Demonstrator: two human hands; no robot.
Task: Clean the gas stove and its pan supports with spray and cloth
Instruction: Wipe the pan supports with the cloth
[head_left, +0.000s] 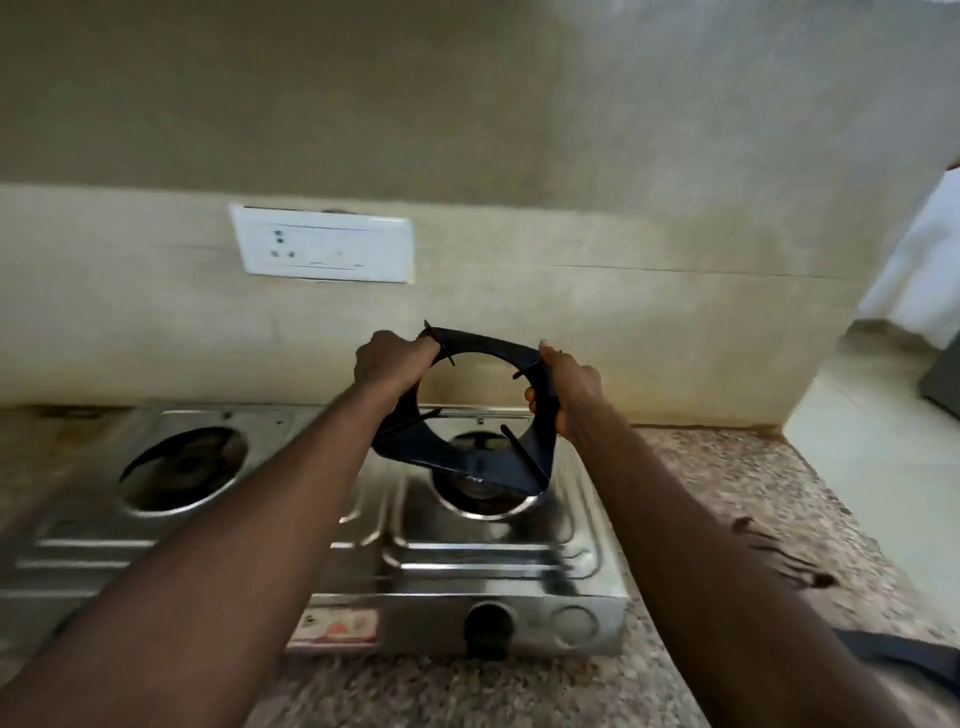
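Forearms: both are stretched forward from the lower edge of the view, over the stove (467, 551).
Left grip: the left hand (392, 364) is curled round the upper left corner of the support (485, 344).
Right grip: the right hand (569, 395) is wrapped round the support's right edge, with the thumb laid on top.
Support, place: it is held in the air above the right burner (483, 491), tilted up toward the wall and touched only by the hands.
Reason, judged: two hands are probably used so that the frame is kept steady and clear of the steel.
Support, look: a black, squarish frame with a round opening and thin inward prongs is seen; any grease is hidden by blur.
Stove: both burner wells are left bare on the speckled desk (727, 493).
Cloth: a dark fold (909, 657) at the lower right cannot be identified.
Spray: none is seen.
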